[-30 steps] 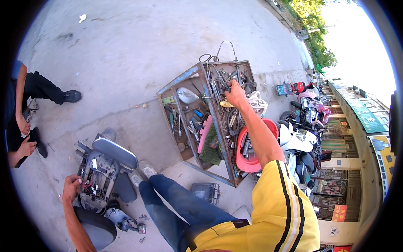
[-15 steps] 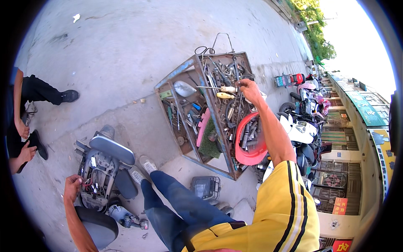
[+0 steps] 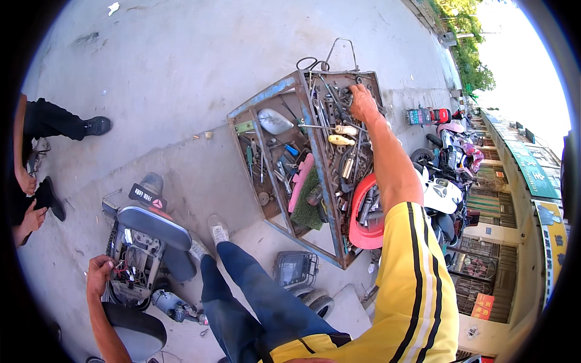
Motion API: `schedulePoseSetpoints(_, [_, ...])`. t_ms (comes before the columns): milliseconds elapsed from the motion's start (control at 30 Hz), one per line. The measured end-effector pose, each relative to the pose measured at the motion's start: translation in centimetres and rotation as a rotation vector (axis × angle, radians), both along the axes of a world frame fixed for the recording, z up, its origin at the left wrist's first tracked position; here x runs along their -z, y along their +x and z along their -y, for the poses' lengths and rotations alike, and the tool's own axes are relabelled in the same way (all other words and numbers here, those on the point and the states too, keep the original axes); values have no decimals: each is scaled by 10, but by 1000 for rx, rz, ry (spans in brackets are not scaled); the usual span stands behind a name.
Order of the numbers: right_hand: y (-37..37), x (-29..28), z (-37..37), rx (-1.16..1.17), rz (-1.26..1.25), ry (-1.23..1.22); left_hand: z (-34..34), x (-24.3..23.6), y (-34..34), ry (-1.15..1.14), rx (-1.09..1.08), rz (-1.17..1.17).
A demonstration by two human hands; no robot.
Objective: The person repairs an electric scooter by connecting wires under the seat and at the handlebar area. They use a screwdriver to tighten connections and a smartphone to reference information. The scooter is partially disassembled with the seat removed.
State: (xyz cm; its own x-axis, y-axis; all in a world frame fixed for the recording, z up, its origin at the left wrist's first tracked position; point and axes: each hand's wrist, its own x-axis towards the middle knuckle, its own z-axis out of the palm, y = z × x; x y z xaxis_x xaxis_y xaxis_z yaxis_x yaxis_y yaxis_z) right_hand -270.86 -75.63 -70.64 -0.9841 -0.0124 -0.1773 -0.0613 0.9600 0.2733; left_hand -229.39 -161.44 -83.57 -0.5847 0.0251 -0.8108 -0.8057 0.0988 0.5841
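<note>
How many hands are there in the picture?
4: the person's left hand by the wires, their right hand over the tool rack, and another person's upper hand and lower hand at the left edge. Others could be hidden.

White characters and a red mark stand on the black plate at the end of the partly stripped scooter. On the building row to the right, light characters run across a green signboard, more writing lines a yellow signboard, and characters fill an orange-red poster lower down
</note>
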Motion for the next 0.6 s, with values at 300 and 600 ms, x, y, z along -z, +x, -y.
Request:
schedulePoseSetpoints(300, [12, -9, -8, -169, -19, -51, -11, -14, 3, -89, 44, 33])
schedulePoseSetpoints(600, [-50, 20, -176, 91, -353, -225, 0, -5, -10, -17, 119, -25])
